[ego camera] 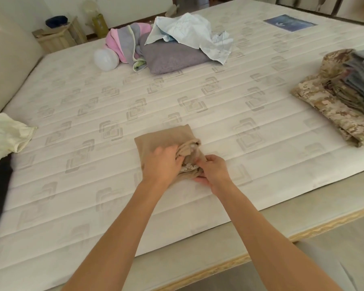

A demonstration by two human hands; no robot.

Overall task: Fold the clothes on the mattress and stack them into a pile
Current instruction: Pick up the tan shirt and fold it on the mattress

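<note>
two hands [164, 162] [213, 171] on one tan garment [166, 137], one folded pile [345, 89] apart

No readable text; blue label [290, 22] on mattress [198, 91] far corner too blurred to read.

A white quilted mattress [198, 97] fills the frame, carrying a folded tan garment [162, 137] at centre, a camouflage-based folded pile [332, 106] at right, a loose heap of pink, grey and pale blue clothes [172, 43] at upper centre, and a cream garment [6, 133] at left.
</note>
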